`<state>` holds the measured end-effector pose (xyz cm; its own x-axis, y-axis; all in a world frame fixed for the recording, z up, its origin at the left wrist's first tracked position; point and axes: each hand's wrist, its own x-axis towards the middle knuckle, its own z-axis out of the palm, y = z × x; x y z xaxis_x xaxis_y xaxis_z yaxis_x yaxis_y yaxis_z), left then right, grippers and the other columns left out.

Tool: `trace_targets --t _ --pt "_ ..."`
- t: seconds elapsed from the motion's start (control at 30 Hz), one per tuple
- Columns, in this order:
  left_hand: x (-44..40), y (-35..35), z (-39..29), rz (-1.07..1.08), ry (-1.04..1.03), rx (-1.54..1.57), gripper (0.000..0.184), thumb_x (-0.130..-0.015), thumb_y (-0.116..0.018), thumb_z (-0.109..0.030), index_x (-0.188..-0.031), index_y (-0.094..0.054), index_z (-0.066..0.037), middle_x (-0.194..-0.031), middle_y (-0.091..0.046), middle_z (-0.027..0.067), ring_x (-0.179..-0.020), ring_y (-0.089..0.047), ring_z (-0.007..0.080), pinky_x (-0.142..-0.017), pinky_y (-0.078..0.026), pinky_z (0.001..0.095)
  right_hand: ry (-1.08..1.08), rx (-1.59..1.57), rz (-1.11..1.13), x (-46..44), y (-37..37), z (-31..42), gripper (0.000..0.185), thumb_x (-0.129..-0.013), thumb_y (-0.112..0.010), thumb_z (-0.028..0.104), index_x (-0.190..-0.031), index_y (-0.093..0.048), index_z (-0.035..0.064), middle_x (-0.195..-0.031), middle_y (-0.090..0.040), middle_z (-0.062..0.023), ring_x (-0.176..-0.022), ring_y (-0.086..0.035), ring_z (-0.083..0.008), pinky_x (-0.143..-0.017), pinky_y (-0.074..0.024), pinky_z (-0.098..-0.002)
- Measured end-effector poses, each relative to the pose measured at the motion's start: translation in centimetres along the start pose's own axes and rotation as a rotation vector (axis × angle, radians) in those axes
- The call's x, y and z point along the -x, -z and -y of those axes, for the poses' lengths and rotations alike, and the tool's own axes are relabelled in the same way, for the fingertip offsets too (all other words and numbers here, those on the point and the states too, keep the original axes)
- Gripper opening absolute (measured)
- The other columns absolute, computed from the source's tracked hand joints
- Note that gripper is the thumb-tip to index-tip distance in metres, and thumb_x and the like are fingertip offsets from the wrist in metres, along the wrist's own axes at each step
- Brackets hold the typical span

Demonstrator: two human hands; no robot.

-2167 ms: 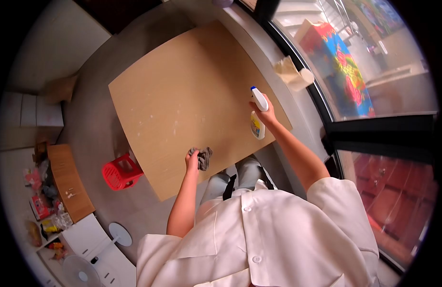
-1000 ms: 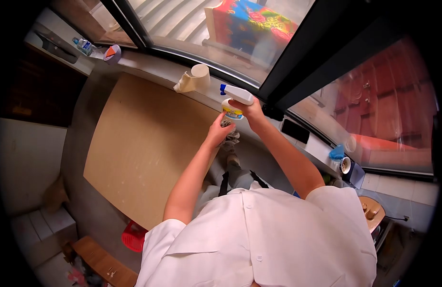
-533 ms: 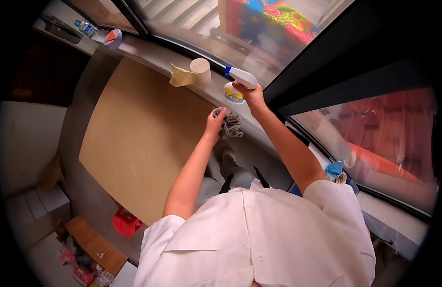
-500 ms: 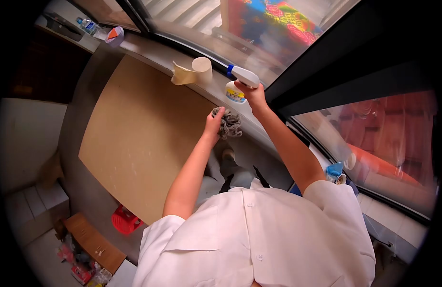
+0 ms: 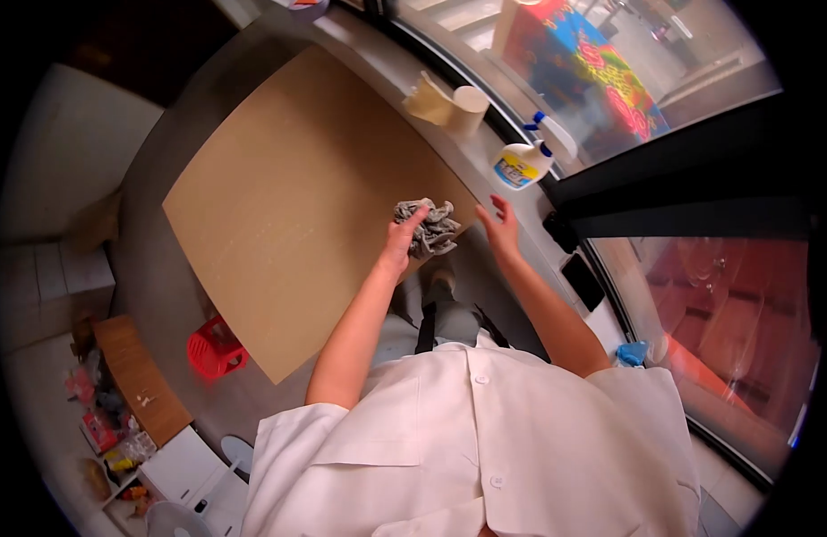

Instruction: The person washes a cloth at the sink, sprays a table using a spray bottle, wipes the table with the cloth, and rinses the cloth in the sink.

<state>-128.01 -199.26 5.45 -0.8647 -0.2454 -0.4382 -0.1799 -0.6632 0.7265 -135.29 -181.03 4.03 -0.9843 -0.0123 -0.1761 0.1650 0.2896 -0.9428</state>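
Observation:
My left hand (image 5: 404, 240) is closed around a crumpled grey cloth (image 5: 436, 228), with the thumb on top. The cloth hangs over the right edge of the tan board (image 5: 279, 206). To its right, my right hand (image 5: 500, 227) holds nothing, its fingers apart. Beyond that hand, a white spray bottle (image 5: 519, 167) with a yellow and blue label stands on the window ledge, its blue nozzle turned to the left. A paper roll (image 5: 468, 109) with a loose end sits on the same ledge, left of the bottle.
Along the ledge (image 5: 570, 231) lie a dark phone (image 5: 582, 279) and a blue crumpled item (image 5: 632, 353). Window glass and a dark frame (image 5: 673, 148) rise behind it. A red plastic stool (image 5: 216, 347) is beyond the board's lower left edge, near a brown-topped cabinet (image 5: 143, 380).
My right hand has let go of the spray bottle, which now stands on the ledge, and has drawn back toward the cloth. The view has turned; my left hand still grips the cloth.

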Motion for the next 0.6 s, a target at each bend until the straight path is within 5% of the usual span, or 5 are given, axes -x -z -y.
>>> trace_targets --t 0.07,0.13,0.33,0.5,0.6 --pt "2.1 1.6 -1.2 0.03 0.024 -0.061 0.024 -0.074 -0.067 -0.015 -0.094 -0.059 -0.004 -0.087 -0.062 0.0037 -0.08 -0.059 0.0131 -0.073 -0.048 0.0279 -0.052 0.083 0.259 3.4 -3.7 0.7 0.052 -0.075 -0.065 0.027 -0.117 -0.044 0.0049 -0.113 -0.05 -0.0077 -0.108 -0.044 -0.0171 -0.089 -0.0352 -0.0302" --pt "4.3 3.8 -2.3 0.013 0.003 -0.086 0.023 -0.073 -0.066 -0.012 -0.093 -0.059 -0.003 -0.087 -0.061 0.004 -0.079 -0.058 0.0127 -0.073 -0.047 0.0272 -0.263 -0.296 0.725 5.2 -6.3 2.1 0.037 -0.077 -0.062 0.019 -0.108 -0.05 0.0029 -0.102 -0.055 -0.0043 -0.096 -0.051 -0.0123 -0.082 -0.0394 -0.0252" --pt "9.6 13.4 -2.1 -0.236 -0.15 -0.134 0.018 -0.071 -0.058 -0.006 -0.088 -0.058 -0.001 -0.083 -0.06 0.0036 -0.075 -0.056 0.0129 -0.07 -0.045 0.0255 -0.096 -0.083 0.846 9.1 -12.2 3.2 0.013 -0.079 -0.058 0.01 -0.088 -0.055 0.0013 -0.081 -0.058 -0.0008 -0.078 -0.053 -0.0078 -0.073 -0.041 -0.0228" --pt "12.7 20.4 -2.6 -0.595 -0.34 -0.517 0.022 -0.075 -0.051 -0.005 -0.096 -0.056 0.001 -0.082 -0.057 0.0033 -0.076 -0.051 0.0095 -0.07 -0.042 0.0229 -0.004 -0.028 0.909 12.2 -17.5 3.8 0.015 -0.079 -0.056 0.006 -0.093 -0.055 0.0001 -0.08 -0.058 -0.0022 -0.076 -0.052 -0.008 -0.067 -0.0423 -0.0218" --pt "14.0 23.6 -3.3 -0.647 -0.375 -0.418 0.023 -0.079 -0.045 -0.007 -0.097 -0.056 0.0 -0.084 -0.057 0.0042 -0.077 -0.05 0.0104 -0.071 -0.041 0.0226 0.137 0.099 0.975 14.7 -20.7 4.9 0.021 -0.076 -0.054 0.002 -0.097 -0.056 0.0017 -0.075 -0.057 -0.0028 -0.07 -0.051 -0.0077 -0.062 -0.0417 -0.0216"
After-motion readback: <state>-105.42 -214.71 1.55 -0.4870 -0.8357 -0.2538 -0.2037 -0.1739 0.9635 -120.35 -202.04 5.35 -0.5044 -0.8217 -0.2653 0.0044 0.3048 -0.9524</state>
